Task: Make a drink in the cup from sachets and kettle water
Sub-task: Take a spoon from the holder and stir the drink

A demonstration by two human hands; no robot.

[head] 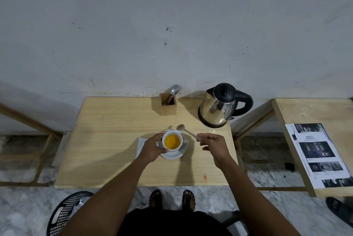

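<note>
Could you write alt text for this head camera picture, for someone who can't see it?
Seen from above, a person's left hand steadies a white cup of orange drink on a saucer, while the right hand holds a spoon just outside the cup. A kettle and a cutlery box stand at the back of the wooden table.

Left hand [151, 147] curled in grip, right hand [214, 143] pinching, forearms extended

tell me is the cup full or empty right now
Filled, though not to the brim. The cup holds orange-yellow liquid below its white rim. It stands upright on the saucer, steadied by the left hand.
</note>
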